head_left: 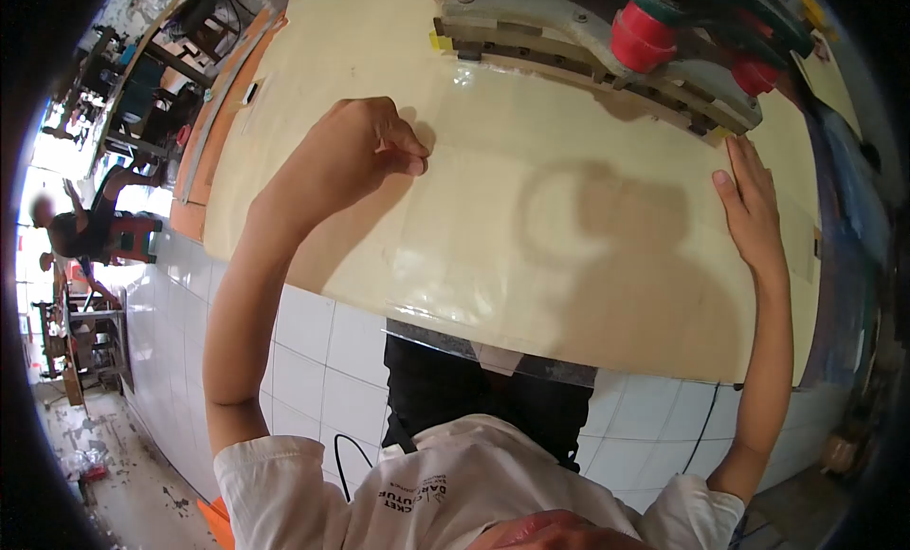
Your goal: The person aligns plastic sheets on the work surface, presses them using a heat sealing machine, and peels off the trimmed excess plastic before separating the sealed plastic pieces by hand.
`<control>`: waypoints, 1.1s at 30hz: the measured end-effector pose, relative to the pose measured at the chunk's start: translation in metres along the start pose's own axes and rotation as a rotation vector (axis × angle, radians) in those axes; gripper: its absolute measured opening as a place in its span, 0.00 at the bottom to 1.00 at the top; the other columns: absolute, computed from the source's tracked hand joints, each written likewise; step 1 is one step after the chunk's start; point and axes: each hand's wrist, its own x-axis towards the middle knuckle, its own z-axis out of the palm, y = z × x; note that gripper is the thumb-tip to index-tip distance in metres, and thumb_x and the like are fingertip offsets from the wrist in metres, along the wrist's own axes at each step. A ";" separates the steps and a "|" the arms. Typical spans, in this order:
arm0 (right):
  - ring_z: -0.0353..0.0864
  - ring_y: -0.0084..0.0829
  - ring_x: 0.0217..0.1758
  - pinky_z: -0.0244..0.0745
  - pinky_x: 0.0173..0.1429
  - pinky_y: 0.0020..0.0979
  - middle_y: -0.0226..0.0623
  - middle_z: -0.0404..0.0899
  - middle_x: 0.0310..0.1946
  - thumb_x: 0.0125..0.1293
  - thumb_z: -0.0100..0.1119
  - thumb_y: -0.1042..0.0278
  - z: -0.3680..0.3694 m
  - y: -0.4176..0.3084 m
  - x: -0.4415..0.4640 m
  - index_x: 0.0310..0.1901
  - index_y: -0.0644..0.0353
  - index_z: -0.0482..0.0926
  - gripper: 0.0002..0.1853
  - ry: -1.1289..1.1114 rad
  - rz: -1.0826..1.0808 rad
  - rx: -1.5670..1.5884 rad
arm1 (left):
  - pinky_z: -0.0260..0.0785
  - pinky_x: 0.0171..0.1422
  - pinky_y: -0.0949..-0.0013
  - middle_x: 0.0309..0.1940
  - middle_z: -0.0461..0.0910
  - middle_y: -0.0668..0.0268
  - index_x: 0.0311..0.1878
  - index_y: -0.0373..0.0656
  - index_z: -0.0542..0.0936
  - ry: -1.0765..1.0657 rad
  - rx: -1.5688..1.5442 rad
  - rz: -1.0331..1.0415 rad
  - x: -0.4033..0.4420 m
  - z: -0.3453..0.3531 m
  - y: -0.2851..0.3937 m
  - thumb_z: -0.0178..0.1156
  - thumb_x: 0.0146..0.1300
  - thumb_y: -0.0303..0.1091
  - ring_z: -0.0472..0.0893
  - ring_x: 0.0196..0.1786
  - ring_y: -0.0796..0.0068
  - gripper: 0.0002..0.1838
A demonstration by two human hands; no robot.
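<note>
Fingers [406,136] on the left hand [351,137] are curled in over the cream tabletop [455,228], and from my end of the feed I honestly can't tell if they're pinching anything. Over on the right, the right hand [755,204] is open and flattish, right by the near end of the grey metal frame [569,28] at the tabletop's far side.

the left arm [248,313] reaches forward, bent at the elbow [232,398], with the wrist [284,204] turned inward; the left hand [355,137] is loosely curled. the right arm [773,341] extends forward, the right hand [752,204] flat, fingers [744,156] straight and close together.
</note>
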 end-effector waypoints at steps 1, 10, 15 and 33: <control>0.50 0.43 0.80 0.38 0.79 0.52 0.46 0.54 0.76 0.75 0.43 0.45 0.001 0.001 -0.001 0.73 0.54 0.60 0.32 -0.007 -0.005 0.001 | 0.72 0.40 0.67 0.29 0.82 0.64 0.34 0.38 0.87 -0.014 -0.050 -0.032 -0.001 0.000 -0.001 0.70 0.54 0.25 0.79 0.33 0.70 0.04; 0.52 0.45 0.79 0.38 0.79 0.52 0.47 0.56 0.75 0.75 0.44 0.46 0.001 0.003 -0.002 0.72 0.54 0.62 0.31 0.046 -0.025 0.048 | 0.73 0.42 0.70 0.32 0.79 0.60 0.43 0.36 0.85 0.132 -0.135 0.048 -0.027 0.013 -0.014 0.66 0.60 0.27 0.82 0.35 0.69 0.09; 0.55 0.45 0.78 0.38 0.79 0.52 0.48 0.60 0.73 0.74 0.46 0.47 -0.014 -0.009 -0.007 0.71 0.58 0.65 0.31 0.089 -0.055 0.033 | 0.72 0.49 0.66 0.45 0.77 0.56 0.52 0.37 0.81 0.389 -0.198 0.057 -0.044 0.021 -0.014 0.70 0.55 0.38 0.80 0.46 0.63 0.22; 0.50 0.57 0.78 0.38 0.78 0.58 0.62 0.50 0.74 0.41 0.51 0.11 -0.022 -0.051 -0.023 0.73 0.67 0.55 0.70 -0.102 -0.237 0.029 | 0.41 0.79 0.43 0.73 0.61 0.52 0.70 0.43 0.69 0.127 0.235 0.114 -0.030 0.020 -0.023 0.63 0.48 0.71 0.56 0.77 0.49 0.51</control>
